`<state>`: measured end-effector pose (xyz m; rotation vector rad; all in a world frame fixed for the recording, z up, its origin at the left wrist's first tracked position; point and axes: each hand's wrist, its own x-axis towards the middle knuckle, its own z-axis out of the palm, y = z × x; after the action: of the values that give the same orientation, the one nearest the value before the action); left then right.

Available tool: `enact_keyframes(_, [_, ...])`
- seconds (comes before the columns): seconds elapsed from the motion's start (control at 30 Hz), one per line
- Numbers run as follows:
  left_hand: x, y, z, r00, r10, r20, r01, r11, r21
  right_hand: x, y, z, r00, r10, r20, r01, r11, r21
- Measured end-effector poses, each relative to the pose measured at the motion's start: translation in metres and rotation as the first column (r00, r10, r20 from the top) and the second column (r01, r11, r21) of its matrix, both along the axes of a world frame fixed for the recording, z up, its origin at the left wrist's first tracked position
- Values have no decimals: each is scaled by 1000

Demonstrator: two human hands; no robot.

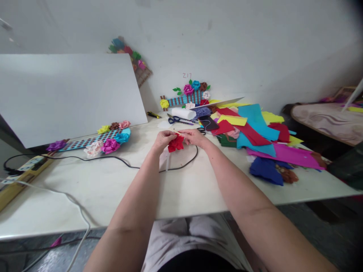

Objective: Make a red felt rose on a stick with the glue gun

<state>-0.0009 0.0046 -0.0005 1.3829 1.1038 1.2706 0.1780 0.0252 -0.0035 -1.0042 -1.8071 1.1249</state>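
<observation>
Over the middle of the table, a red crepe paper flower (176, 143) is held between my two hands. My left hand (165, 139) is closed, pinching its left side with thumb and fingers. From the other side my right hand (193, 136) is closed on the flower's upper right edge. A thin pale strip shows at the top between the fingertips; its kind is unclear. Just below the flower lies a whitish translucent stick (167, 161), beside a black cable (188, 162). My fingers partly cover the flower.
Colored paper sheets (256, 124) pile up on the right. Scissors (177, 119), a white roll (183, 113), purple yarn (202, 112) and a box cutter (153, 114) lie behind my hands. A paper-flower guitar (85, 143) and power strip (25, 173) are left; a white board (70, 94) leans behind.
</observation>
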Motion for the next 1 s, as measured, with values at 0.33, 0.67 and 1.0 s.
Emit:
enact_keyframes(0.33, [-1,-2,1,999,-34,-24,33,999,-43,2,5,-6,998,49,-29,-48,998,35])
enact_keyframes(0.67, [-2,-1,3,997,-49,-59,45,997,-65,1,10,-12,993,103,-55,-102,994,32])
enact_keyframes(1.0, [-3,2,2,998,-56,-13,55,994,-93,0,11,-13,995,97,-7,-95,987,127])
